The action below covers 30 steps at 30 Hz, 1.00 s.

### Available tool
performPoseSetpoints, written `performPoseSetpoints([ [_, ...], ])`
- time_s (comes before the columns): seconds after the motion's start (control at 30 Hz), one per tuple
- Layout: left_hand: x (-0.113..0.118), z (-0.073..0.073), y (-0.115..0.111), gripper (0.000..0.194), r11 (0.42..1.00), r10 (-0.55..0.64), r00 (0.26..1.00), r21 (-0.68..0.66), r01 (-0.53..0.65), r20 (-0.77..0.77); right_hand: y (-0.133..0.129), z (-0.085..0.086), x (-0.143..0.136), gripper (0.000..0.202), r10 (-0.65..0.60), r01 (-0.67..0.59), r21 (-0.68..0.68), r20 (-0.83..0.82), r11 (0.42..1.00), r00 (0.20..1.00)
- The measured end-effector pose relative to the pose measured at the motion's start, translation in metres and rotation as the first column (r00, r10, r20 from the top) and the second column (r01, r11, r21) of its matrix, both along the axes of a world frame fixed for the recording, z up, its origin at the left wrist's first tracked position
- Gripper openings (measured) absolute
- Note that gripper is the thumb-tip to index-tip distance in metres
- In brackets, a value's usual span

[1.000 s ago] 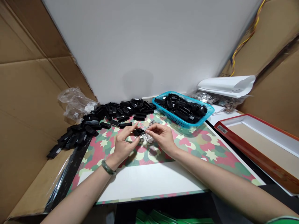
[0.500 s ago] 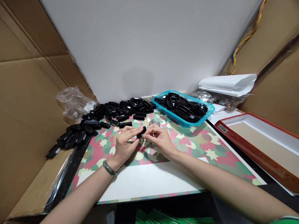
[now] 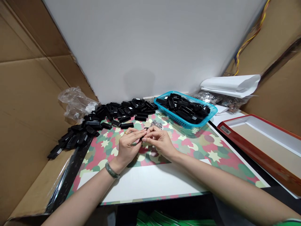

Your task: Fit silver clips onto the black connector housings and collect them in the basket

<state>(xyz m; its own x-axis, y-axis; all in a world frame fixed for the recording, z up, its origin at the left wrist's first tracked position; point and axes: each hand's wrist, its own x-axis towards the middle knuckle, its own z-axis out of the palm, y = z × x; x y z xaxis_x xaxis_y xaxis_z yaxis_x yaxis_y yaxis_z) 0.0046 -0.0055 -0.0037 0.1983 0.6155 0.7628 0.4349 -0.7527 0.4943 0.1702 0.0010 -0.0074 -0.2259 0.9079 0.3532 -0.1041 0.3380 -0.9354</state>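
Black piece (image 3: 141, 138), mostly hidden, was held above the middle of the bench (image 3: 199, 147), well in from its near edge. The left hand's (image 3: 128, 143) fingers were clamped on it; the right hand's (image 3: 161, 141) fingers met its right end, though whether they gripped it I could not tell. Just beyond lay small metal bits (image 3: 157, 124). A heap of black pieces (image 3: 119, 111) bounded the space at the back and left, spilling past the bench's left edge. The blue basket (image 3: 183, 123), filled with more, hemmed the back right. Patterned surface stretched rightward from the right hand to the red-edged box (image 3: 235, 127); white paper (image 3: 150, 183) ran towards the near edge beneath the forearms.
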Motion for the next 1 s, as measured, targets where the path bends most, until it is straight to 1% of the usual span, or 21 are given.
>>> performPoseSetpoints([
  [0.03, 0.000, 0.000, -0.001, 0.030, 0.999, 0.007, 0.999, -0.054, -0.005, 0.032, -0.001, 0.001, 0.000, 0.021, -0.007, 0.005, 0.040, 0.038, 0.999, 0.999],
  [0.1, -0.001, -0.001, -0.001, 0.027, 0.975, 0.029, 0.993, -0.222, -0.002, 0.114, -0.002, 0.004, 0.002, 0.017, -0.031, 0.016, 0.131, 0.109, 0.991, 0.994],
  [0.13, -0.002, -0.001, 0.000, 0.026, 0.947, 0.042, 0.985, -0.320, 0.014, 0.167, -0.003, 0.006, 0.003, 0.014, -0.054, 0.029, 0.181, 0.133, 0.983, 0.990],
  [0.2, -0.004, 0.000, 0.001, 0.028, 0.869, 0.063, 0.959, -0.488, 0.084, 0.278, -0.003, 0.009, 0.005, 0.011, -0.128, 0.079, 0.302, 0.146, 0.950, 0.981],
  [0.27, -0.006, 0.002, 0.003, 0.032, 0.804, 0.070, 0.924, -0.570, 0.170, 0.375, -0.002, 0.011, 0.008, 0.012, -0.222, 0.143, 0.446, 0.129, 0.883, 0.966],
  [0.33, -0.006, 0.005, 0.004, 0.033, 0.773, 0.063, 0.899, -0.591, 0.230, 0.433, 0.001, 0.012, 0.010, 0.014, -0.302, 0.190, 0.563, 0.112, 0.805, 0.947],
  [0.37, -0.006, 0.006, 0.004, 0.033, 0.766, 0.057, 0.892, -0.592, 0.249, 0.449, 0.001, 0.012, 0.010, 0.014, -0.328, 0.200, 0.599, 0.111, 0.775, 0.938],
  [0.43, -0.006, 0.008, 0.003, 0.032, 0.758, 0.039, 0.884, -0.591, 0.277, 0.465, 0.003, 0.012, 0.012, 0.014, -0.358, 0.191, 0.649, 0.133, 0.736, 0.924],
  [0.6, -0.006, 0.009, 0.002, 0.032, 0.728, 0.005, 0.884, -0.607, 0.318, 0.468, 0.003, 0.012, 0.015, 0.014, -0.349, 0.051, 0.722, 0.270, 0.690, 0.898],
  [0.77, -0.011, 0.009, 0.003, 0.040, 0.648, -0.044, 0.884, -0.660, 0.380, 0.465, 0.007, 0.016, 0.021, 0.018, -0.306, -0.062, 0.757, 0.336, 0.650, 0.891],
  [0.83, -0.012, 0.010, 0.003, 0.041, 0.626, -0.067, 0.876, -0.664, 0.409, 0.477, 0.008, 0.018, 0.023, 0.021, -0.279, -0.114, 0.761, 0.367, 0.639, 0.887],
  [0.9, -0.012, 0.010, 0.003, 0.041, 0.613, -0.084, 0.868, -0.661, 0.433, 0.490, 0.008, 0.019, 0.025, 0.022, -0.278, -0.136, 0.765, 0.385, 0.629, 0.880],
  [1.0, -0.012, 0.009, 0.003, 0.041, 0.600, -0.090, 0.856, -0.659, 0.454, 0.508, 0.008, 0.020, 0.026, 0.023, -0.302, -0.136, 0.778, 0.390, 0.613, 0.870],
])
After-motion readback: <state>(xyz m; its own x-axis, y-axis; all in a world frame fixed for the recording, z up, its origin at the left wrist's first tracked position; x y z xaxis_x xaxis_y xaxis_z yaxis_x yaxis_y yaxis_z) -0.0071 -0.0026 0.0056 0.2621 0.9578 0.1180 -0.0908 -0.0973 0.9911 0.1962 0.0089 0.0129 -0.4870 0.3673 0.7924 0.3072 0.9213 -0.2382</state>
